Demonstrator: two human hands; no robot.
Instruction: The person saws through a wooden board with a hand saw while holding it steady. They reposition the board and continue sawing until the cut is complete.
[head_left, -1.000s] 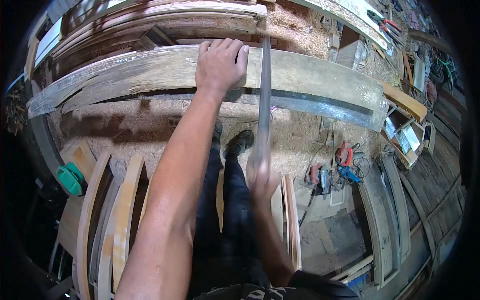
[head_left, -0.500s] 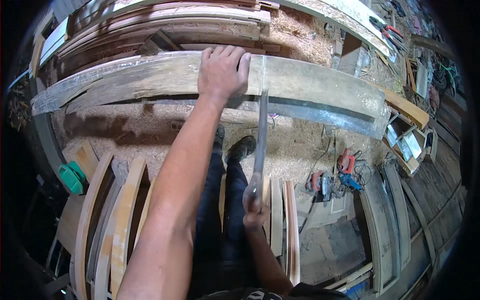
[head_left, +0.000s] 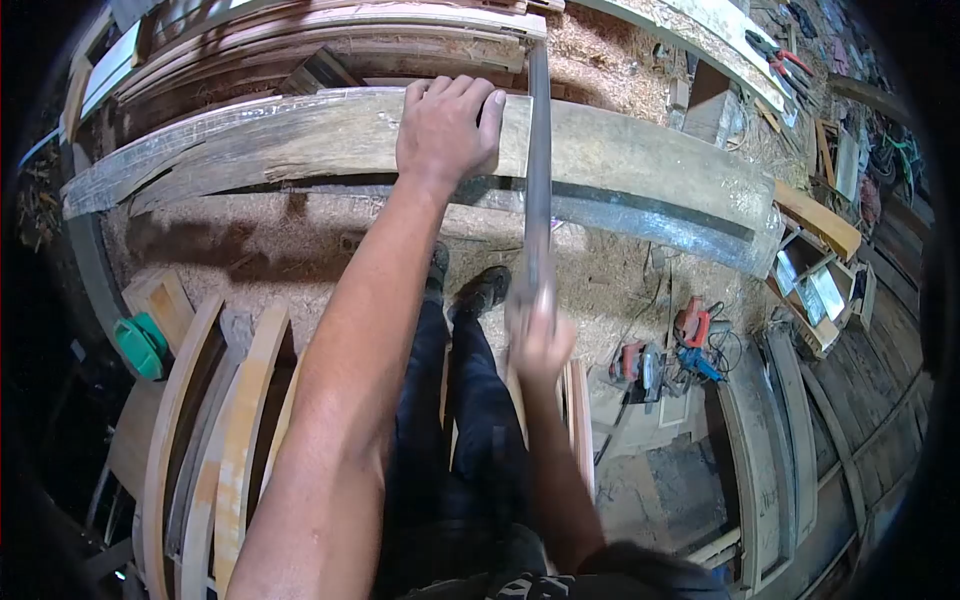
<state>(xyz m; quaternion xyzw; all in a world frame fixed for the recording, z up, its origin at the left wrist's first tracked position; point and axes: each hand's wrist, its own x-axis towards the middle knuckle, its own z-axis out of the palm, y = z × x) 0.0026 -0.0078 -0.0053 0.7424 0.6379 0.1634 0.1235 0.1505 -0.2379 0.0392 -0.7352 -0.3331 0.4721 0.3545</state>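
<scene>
A weathered wooden board [head_left: 650, 145] lies crosswise in front of me. My left hand [head_left: 447, 130] presses on top of it near the middle, with the fingers bent over its far edge. Just right of that hand, a handsaw [head_left: 539, 150] crosses the board, its blade seen nearly edge-on and pointing away from me. My right hand [head_left: 543, 345] is closed around the saw's handle, somewhat blurred by motion. Under the board runs a beam [head_left: 660, 228] with a shiny, plastic-like covering on its near side.
Stacked planks [head_left: 400, 30] lie beyond the board. Red-handled pliers [head_left: 780, 60] rest on a beam at upper right. Power tools [head_left: 695, 335] with cords sit on the right. Curved timbers [head_left: 255, 390] stand at lower left beside a green container [head_left: 140, 347]. Sawdust [head_left: 300, 265] covers the floor.
My right hand has pushed the handsaw forward, so its blade now reaches well past the board's far edge. My left hand keeps its place on the board.
</scene>
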